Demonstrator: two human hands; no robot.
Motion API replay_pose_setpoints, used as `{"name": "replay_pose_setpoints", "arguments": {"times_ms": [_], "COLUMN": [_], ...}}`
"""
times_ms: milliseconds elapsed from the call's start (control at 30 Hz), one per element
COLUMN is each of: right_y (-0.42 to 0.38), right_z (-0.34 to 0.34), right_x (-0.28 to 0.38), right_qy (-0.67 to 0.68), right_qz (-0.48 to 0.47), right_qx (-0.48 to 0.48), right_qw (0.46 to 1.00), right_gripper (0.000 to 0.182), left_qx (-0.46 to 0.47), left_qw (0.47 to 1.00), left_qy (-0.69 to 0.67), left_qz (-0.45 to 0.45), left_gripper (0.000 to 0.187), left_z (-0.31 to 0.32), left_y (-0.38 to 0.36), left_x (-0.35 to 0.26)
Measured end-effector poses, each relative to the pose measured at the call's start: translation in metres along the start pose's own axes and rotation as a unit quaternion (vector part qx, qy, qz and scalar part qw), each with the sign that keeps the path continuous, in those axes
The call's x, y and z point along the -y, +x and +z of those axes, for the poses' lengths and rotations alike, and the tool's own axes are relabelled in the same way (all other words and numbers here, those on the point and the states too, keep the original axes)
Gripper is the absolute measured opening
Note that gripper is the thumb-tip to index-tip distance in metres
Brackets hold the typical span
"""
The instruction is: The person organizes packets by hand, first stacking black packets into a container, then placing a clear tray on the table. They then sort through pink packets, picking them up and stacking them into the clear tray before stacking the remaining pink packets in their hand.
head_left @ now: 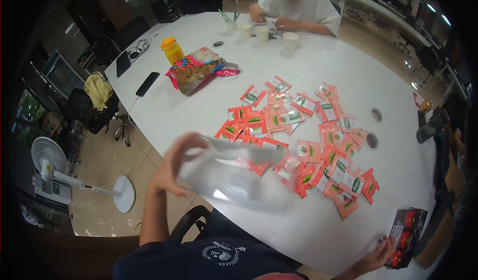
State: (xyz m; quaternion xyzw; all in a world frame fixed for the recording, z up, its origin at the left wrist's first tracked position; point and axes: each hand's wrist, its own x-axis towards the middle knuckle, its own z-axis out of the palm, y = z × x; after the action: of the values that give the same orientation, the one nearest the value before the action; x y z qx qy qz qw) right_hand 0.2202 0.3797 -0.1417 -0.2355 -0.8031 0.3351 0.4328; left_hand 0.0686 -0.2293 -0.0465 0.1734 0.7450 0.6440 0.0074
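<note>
Your left hand (pixel 174 168) fingers clamp a clear plastic bag (pixel 234 173) near the sachets (pixel 308 135). Right hand (pixel 376 257), fingers spread, touches the dark box (pixel 406 237) at right.

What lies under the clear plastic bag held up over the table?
Through the clear plastic bag, gripped by the left hand, a few red sachets show dimly on the white table. Glare and blur hide how many lie beneath it.

left hand (pixel 172 168) holds clear bag (pixel 234 175) | right hand (pixel 376 257) touches box (pixel 406 237)
</note>
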Motion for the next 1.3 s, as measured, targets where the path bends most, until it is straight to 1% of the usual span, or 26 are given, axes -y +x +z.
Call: {"name": "replay_pose_setpoints", "arguments": {"times_ms": [33,67,100,133,167,233,267,367,400,500,533,633,700,767,833,867,900,967,1000,1067,1100,1167,1200,1267,1300], "right_y": [0.000,-0.002,-0.002,-0.004,-0.004,-0.007,-0.008,-0.014,-0.015,-0.011,-0.010,0.010,0.045,0.077,0.096,0.099,0.095,0.084,0.075,0.058,0.053,0.041,0.037,0.034,0.033], "right_z": [0.003,0.003,0.002,0.003,0.002,0.002,0.002,0.006,0.005,0.007,0.012,0.025,0.054,0.094,0.136,0.162,0.184,0.219,0.228,0.231,0.234,0.244,0.249,0.254,0.254], "right_x": [0.003,0.006,0.008,0.010,0.024,0.023,0.023,0.024,0.025,0.034,0.034,0.046,0.091,0.152,0.185,0.196,0.199,0.197,0.194,0.190,0.189,0.181,0.177,0.170,0.169], "right_qy": [-0.009,-0.024,-0.028,0.000,-0.002,0.001,0.021,0.054,0.055,0.051,0.081,0.135,0.152,0.136,0.123,0.114,0.104,0.112,0.116,0.139,0.150,0.133,0.126,0.144,0.151], "right_qz": [-0.016,-0.029,-0.020,-0.021,0.018,0.007,0.010,0.021,0.024,0.030,0.031,0.034,-0.003,-0.112,-0.168,-0.261,-0.350,-0.390,-0.405,-0.393,-0.393,-0.413,-0.424,-0.435,-0.439], "right_qx": [0.003,0.000,-0.002,-0.016,-0.016,-0.025,-0.035,-0.052,-0.056,-0.042,-0.047,0.066,0.200,0.349,0.496,0.517,0.533,0.571,0.589,0.583,0.577,0.571,0.566,0.517,0.492], "right_qw": [1.000,0.999,0.999,1.000,1.000,1.000,0.999,0.997,0.997,0.997,0.995,0.988,0.968,0.920,0.843,0.807,0.764,0.714,0.689,0.698,0.700,0.696,0.696,0.723,0.737], "right_gripper": [0.027,0.028,0.026,0.025,0.022,0.020,0.019,0.018,0.017,0.017,0.015,0.013,0.012,0.015,0.027,0.031,0.036,0.041,0.044,0.048,0.051,0.048,0.047,0.041,0.038], "left_qx": [0.071,0.109,0.157,0.197,0.218,0.240,0.250,0.257,0.275,0.328,0.301,0.284,0.226,0.239,0.312,0.345,0.359,0.393,0.389,0.373,0.375,0.385,0.384,0.388,0.374], "left_qw": [0.997,0.994,0.987,0.979,0.973,0.968,0.962,0.960,0.952,0.941,0.951,0.956,0.964,0.944,0.910,0.890,0.884,0.870,0.875,0.889,0.879,0.855,0.854,0.850,0.855], "left_qy": [-0.015,-0.014,-0.018,-0.028,-0.032,-0.033,-0.034,-0.015,-0.010,0.024,-0.008,0.066,0.138,0.217,0.240,0.252,0.253,0.250,0.237,0.210,0.235,0.284,0.286,0.291,0.283], "left_qz": [0.001,-0.017,-0.035,-0.053,-0.064,-0.065,-0.106,-0.115,-0.131,-0.082,-0.069,0.010,0.020,0.068,0.129,0.158,0.160,0.162,0.161,0.164,0.178,0.202,0.201,0.205,0.221], "left_gripper": [0.139,0.139,0.140,0.137,0.135,0.133,0.133,0.132,0.142,0.154,0.153,0.118,0.073,0.051,0.051,0.051,0.051,0.052,0.053,0.055,0.057,0.062,0.059,0.053,0.049], "left_z": [0.025,0.047,0.066,0.081,0.091,0.105,0.105,0.108,0.107,0.098,0.091,0.058,0.069,0.096,0.109,0.112,0.114,0.115,0.113,0.109,0.108,0.109,0.109,0.112,0.111], "left_y": [0.006,0.009,0.015,0.022,0.025,0.035,0.034,0.039,0.042,0.056,0.057,0.092,0.135,0.171,0.201,0.207,0.205,0.202,0.199,0.191,0.191,0.190,0.190,0.192,0.194], "left_x": [-0.004,-0.003,-0.001,-0.002,0.002,0.014,0.024,0.038,0.038,0.013,0.019,0.014,0.003,0.001,0.023,0.031,0.031,0.033,0.033,0.032,0.034,0.041,0.043,0.045,0.048]}}
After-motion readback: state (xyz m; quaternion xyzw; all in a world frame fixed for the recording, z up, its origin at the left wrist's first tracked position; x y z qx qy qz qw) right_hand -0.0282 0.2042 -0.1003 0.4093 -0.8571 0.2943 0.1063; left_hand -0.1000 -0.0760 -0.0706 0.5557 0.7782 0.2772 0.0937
